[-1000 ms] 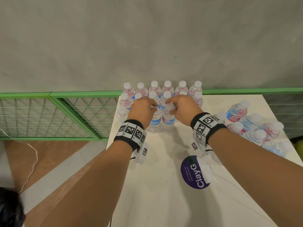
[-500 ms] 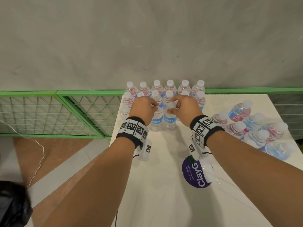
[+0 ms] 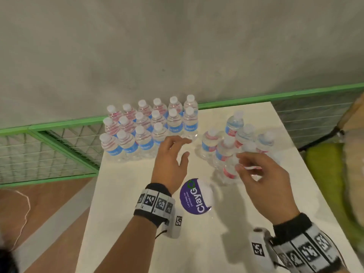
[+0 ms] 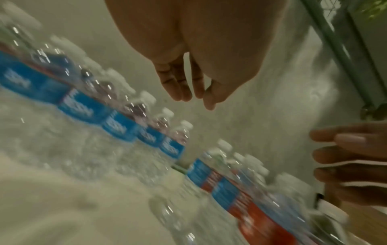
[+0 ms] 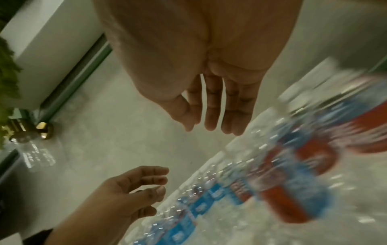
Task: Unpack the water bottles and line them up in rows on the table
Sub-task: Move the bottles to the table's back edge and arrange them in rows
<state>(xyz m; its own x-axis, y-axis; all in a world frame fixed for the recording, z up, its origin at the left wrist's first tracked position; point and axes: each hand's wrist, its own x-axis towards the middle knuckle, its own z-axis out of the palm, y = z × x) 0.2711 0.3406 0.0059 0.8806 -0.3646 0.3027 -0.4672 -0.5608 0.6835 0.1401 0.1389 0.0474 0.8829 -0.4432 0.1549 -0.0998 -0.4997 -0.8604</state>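
Between our empty, loose-fingered left hand and right hand we read "ClayGo" on a purple sticker — bottle labels too blurred.

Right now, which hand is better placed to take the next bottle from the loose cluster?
Right. The right hand is open right over the loose cluster, while the left hand hovers open between it and the finished rows.
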